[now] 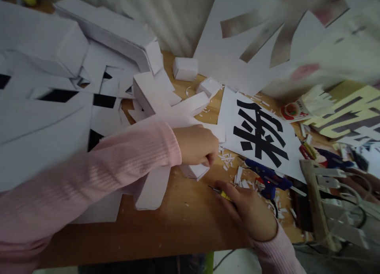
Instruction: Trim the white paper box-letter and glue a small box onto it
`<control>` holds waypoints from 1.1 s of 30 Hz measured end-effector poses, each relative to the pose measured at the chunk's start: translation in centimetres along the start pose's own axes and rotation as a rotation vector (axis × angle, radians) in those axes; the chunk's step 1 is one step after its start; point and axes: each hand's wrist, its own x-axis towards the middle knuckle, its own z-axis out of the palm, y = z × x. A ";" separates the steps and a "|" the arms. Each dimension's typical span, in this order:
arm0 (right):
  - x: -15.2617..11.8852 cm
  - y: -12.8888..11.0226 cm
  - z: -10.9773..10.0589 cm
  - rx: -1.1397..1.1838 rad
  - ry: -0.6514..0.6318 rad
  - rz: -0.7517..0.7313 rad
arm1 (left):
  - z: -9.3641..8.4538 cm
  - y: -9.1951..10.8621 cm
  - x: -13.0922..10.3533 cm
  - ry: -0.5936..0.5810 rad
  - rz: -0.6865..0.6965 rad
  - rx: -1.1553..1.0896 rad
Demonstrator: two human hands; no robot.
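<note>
A white three-dimensional foam-board character (166,116) with several arms lies on the wooden table. My left hand (197,145) is closed over its right side, and the curled fingers hide the contact with the board. A short arm (196,171) sticks out below that hand. My right hand (247,210) grips a craft knife with a yellow handle (225,195); its thin dark blade points left, apart from the board. A blue hot glue gun (268,178) with a lit red light lies beyond my right hand, a glue stick protruding from its back.
A sheet with a black printed character (261,131) lies at the back right. White scraps (227,158) litter the wooden table (190,222). Large white board pieces (38,123) fill the left. Two small white blocks (185,68) sit behind. Cables and a wooden strip (319,210) are at right.
</note>
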 end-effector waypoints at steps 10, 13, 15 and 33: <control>0.4 1.1 0.1 -0.105 -0.004 -0.085 | 0.2 -0.1 -0.2 0.082 -0.037 -0.100; 0.4 1.3 -0.2 -0.076 0.015 -0.107 | 1.0 -1.0 -0.2 0.129 0.032 -0.141; 0.3 1.5 -0.5 -0.038 0.014 -0.093 | 1.5 -1.6 -0.2 0.156 0.098 -0.146; 0.9 2.2 -0.9 -0.067 -0.019 -0.174 | 0.0 0.1 -0.5 0.006 -0.077 -0.072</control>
